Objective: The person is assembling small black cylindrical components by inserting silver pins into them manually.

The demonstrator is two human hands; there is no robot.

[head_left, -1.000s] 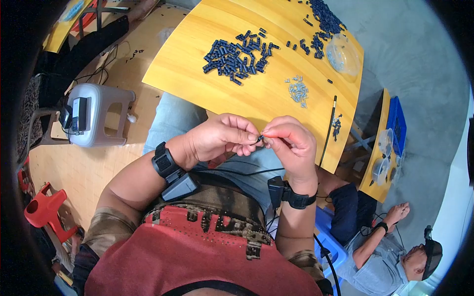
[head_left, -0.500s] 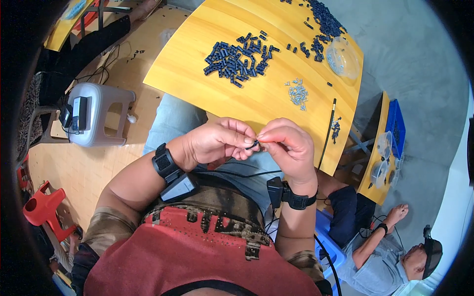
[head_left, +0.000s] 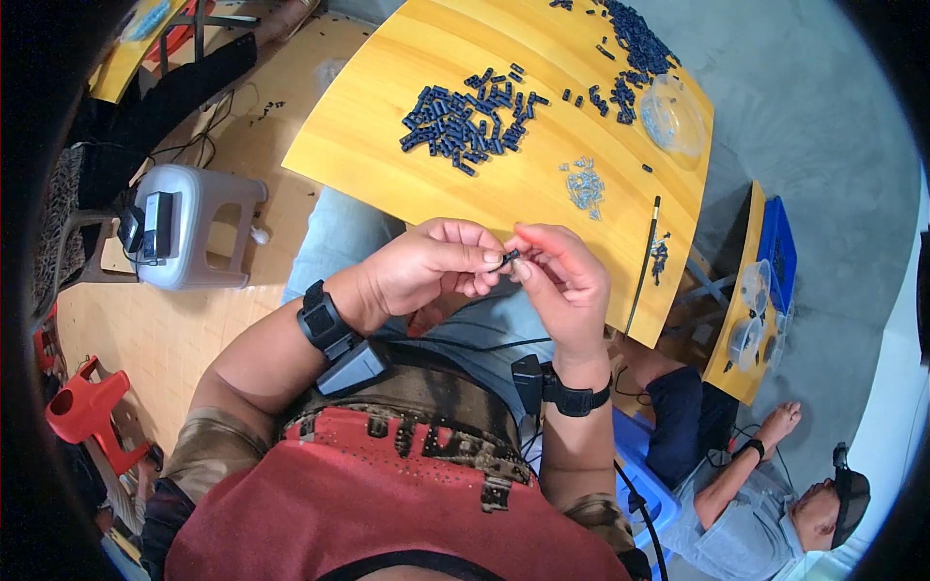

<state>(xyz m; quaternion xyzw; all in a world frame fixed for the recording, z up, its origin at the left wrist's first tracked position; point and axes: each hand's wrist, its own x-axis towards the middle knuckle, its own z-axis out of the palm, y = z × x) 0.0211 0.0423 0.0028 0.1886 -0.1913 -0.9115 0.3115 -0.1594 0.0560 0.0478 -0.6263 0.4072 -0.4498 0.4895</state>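
Over my lap, just off the table's near edge, my left hand (head_left: 441, 263) pinches a small black plastic part (head_left: 509, 258) between thumb and fingers. My right hand (head_left: 567, 290) closes in from the other side, its thumb and fingertips curled at the part's right end. Whatever those right fingertips hold is too small to make out. Beyond the hands, a heap of similar black plastic parts (head_left: 455, 124) covers the middle of the yellow table (head_left: 358, 136). Nearer on the right lies a little pile of shiny metal pieces (head_left: 584, 189).
A clear round tub (head_left: 675, 114) and a larger black-part pile (head_left: 635, 39) occupy the far right. A thin black rod (head_left: 643, 266) crosses the right edge beside small dark screws (head_left: 660, 257). A grey stool (head_left: 194, 228) stands left; another person (head_left: 765, 504) sits right.
My right hand has shifted slightly up and left, and its fingers have spread a little from their tight pinch. More of the black part shows now. My left hand has barely moved.
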